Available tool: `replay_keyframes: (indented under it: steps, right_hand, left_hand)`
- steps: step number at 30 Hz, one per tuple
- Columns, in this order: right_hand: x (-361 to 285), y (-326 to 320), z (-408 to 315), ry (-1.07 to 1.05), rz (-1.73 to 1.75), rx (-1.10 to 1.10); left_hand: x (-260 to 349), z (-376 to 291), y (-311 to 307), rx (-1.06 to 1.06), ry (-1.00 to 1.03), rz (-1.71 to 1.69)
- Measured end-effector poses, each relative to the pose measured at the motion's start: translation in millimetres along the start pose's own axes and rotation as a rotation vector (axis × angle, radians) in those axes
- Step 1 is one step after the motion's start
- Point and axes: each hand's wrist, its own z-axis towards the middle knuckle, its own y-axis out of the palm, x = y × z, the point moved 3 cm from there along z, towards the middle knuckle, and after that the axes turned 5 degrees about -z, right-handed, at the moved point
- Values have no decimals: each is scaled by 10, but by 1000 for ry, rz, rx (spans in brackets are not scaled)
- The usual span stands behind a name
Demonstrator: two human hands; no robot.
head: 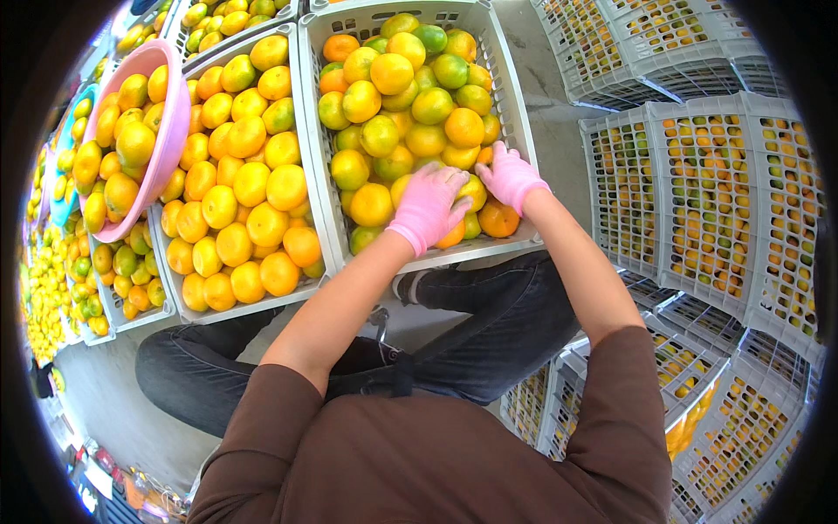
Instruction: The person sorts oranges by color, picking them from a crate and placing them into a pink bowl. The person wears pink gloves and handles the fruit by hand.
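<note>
Both of my hands wear pink gloves and reach into the near right part of a white plastic crate (528, 131) of orange and green citrus fruits (391, 73). My left hand (431, 204) lies palm down over the fruits, fingers spread, touching a yellow-orange one (473, 190) by its fingertips; whether it grips it I cannot tell. My right hand (509, 175) is at the crate's right wall, its fingers bent down beside a small orange fruit (484, 156). Its grip is partly hidden. Just below it lies a deeper orange fruit (499, 218).
Left of this crate stands another white crate (313, 157) of orange citrus fruits, with a tilted pink plastic basin (171, 131) of fruits on its far left part. Further fruit crates and a blue basin (60, 200) lie beyond. Stacked white crates (655, 196) full of fruits stand at the right.
</note>
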Motion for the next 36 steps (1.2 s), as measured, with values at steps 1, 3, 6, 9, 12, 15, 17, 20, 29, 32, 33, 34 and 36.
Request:
replay_keyframes:
  steps: [1, 3, 6, 9, 12, 15, 17, 20, 29, 32, 33, 34, 36]
  right_hand:
    - [-19, -41, 100, 58, 24, -66]
    - [-91, -121, 349, 79, 242, -199]
    - [-81, -106, 484, 118, 514, -335]
    - [-78, -89, 388, -234, 305, -163]
    - [5, -96, 262, -266, 525, -214]
    - [153, -62, 142, 63, 562, -23]
    - [196, 18, 50, 25, 559, -20]
    - [261, 127, -17, -75, 555, 81]
    - [193, 224, -240, 13, 729, 360]
    - [158, 163, -412, 24, 457, 435]
    - [138, 114, -428, -46, 380, 457]
    - [134, 90, -434, -50, 291, 431]
    - [139, 50, -372, -20, 158, 339]
  left_hand:
    - [-14, 18, -9, -19, -19, -48]
    - [-57, 77, -61, -70, -69, -116]
    - [-101, 266, -236, -49, -30, -55]
    - [-69, 615, -413, 87, 289, 322]
    - [46, 1153, -228, -174, 539, 756]
    - [154, 1474, 93, -472, 427, 988]
    - [185, 1477, 185, -516, 547, 1031]
    - [79, 1409, 102, -504, 416, 859]
    - [83, 1391, -105, -791, 295, 768]
    - [85, 1309, -124, -875, 264, 746]
    - [87, 1288, -129, -871, 243, 753]
    - [111, 1266, -120, -841, 216, 768]
    - [137, 1258, -117, -786, 124, 777]
